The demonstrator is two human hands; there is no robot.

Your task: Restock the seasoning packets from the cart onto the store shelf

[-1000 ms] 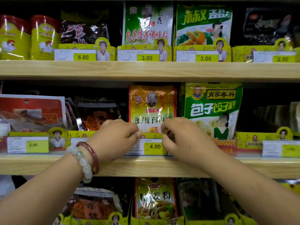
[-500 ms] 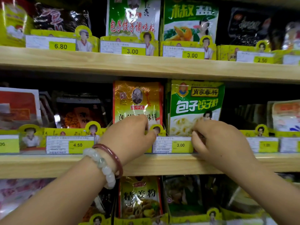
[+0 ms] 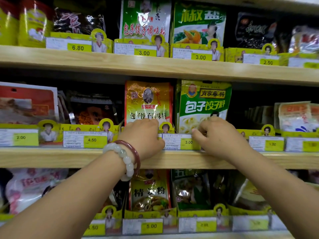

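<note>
1. Curling at the middle shelf's front edge, your left hand (image 3: 143, 135) fingers bend onto the foot of the orange-yellow packet (image 3: 148, 100); your right hand (image 3: 219, 135) fingers pinch the green packet's (image 3: 204, 104) lower edge. A second ago both hands flanked the orange-yellow packet's 4.00 tag.
2. Orange-yellow packet: glossy, upright, portrait on top, centre frame, touching the green one.
3. Yellow card trays (image 3: 179, 133) along the wooden shelf (image 3: 51, 157) hold the packets behind price tags.
</note>
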